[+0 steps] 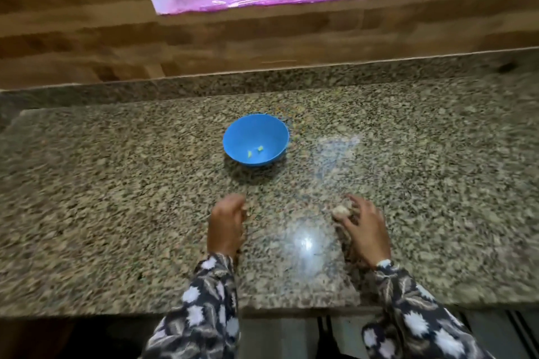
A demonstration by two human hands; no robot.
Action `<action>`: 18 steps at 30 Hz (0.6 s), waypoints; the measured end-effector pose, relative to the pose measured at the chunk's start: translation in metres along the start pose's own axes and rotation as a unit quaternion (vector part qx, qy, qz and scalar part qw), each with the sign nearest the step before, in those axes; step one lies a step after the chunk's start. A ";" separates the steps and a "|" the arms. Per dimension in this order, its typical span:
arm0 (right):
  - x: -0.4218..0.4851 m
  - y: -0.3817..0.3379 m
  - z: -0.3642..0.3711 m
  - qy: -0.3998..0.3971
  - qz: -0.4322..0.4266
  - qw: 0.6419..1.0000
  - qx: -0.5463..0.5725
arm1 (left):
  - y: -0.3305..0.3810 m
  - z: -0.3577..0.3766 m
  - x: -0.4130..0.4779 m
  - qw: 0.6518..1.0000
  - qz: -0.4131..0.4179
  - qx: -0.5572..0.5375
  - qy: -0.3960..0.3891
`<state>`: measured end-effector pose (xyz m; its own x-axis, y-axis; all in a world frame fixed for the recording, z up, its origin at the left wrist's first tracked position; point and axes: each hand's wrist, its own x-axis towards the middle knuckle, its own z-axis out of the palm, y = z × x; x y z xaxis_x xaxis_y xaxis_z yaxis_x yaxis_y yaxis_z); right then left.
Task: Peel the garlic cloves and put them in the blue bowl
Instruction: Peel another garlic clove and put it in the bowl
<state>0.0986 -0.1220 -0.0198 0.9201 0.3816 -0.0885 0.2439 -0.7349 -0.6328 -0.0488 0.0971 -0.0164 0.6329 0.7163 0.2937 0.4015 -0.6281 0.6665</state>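
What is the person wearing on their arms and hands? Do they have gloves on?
No gloves: the left hand and right hand are bare. Both arms wear long dark fabric sleeves, the left sleeve and right sleeve, printed with white flower-like blobs and grey leaf shapes. A pale band sits at the right wrist, too blurred to identify.

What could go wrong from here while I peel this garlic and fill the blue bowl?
1. The garlic in the right hand is pale like the speckled counter, so a dropped clove or peel could be hard to spot.
2. The blue bowl sits farther back, apart from the garlic, so each clove must be carried over and might slip or roll away.
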 end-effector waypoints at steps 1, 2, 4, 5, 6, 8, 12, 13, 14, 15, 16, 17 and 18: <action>0.003 0.001 0.002 -0.006 -0.007 1.000 -0.010 | 0.014 -0.005 0.020 0.998 -0.006 -0.025 0.054; 0.006 0.000 0.005 -0.014 -0.019 0.999 -0.025 | 0.028 -0.009 0.043 0.995 -0.004 -0.040 0.087; 0.012 -0.002 0.012 -0.035 -0.033 0.998 -0.048 | 0.042 -0.007 0.090 0.997 0.000 -0.035 0.064; 0.015 -0.004 0.014 -0.040 -0.033 0.997 -0.054 | 0.042 -0.002 0.108 1.000 -0.006 -0.015 0.019; 0.017 -0.007 0.014 -0.037 -0.028 0.998 -0.053 | 0.041 0.006 0.121 0.999 -0.013 0.010 -0.030; 0.020 -0.011 0.014 -0.030 -0.005 0.999 -0.023 | 0.037 0.020 0.135 0.995 -0.025 0.043 -0.089; 0.027 -0.020 0.014 -0.061 0.067 0.969 0.229 | 0.046 0.015 0.144 0.999 -0.034 0.004 0.004; 0.027 -0.023 0.014 -0.088 0.101 0.935 0.328 | 0.052 0.011 0.136 0.998 -0.038 -0.030 0.038; 0.027 -0.027 0.015 -0.110 0.140 0.888 0.425 | 0.058 0.009 0.124 0.995 -0.041 -0.069 0.062; 0.026 -0.032 0.017 -0.131 0.177 0.836 0.502 | 0.063 0.010 0.108 0.991 -0.046 -0.109 0.063; 0.024 -0.038 0.018 -0.150 0.202 0.792 0.556 | 0.065 0.014 0.089 0.987 -0.060 -0.148 0.030; 0.023 -0.044 0.020 -0.164 0.214 0.769 0.580 | 0.068 0.018 0.068 0.979 -0.081 -0.186 -0.035; 0.021 -0.049 0.023 -0.175 0.219 0.758 0.589 | 0.070 0.023 0.047 0.964 -0.104 -0.215 -0.113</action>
<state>0.0988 -0.0654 -0.0079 0.6463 0.5219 -0.5567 -0.6939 0.0985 -0.7133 0.0245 0.0796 0.0285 0.7167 0.6974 -0.0013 0.2540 -0.2594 0.9318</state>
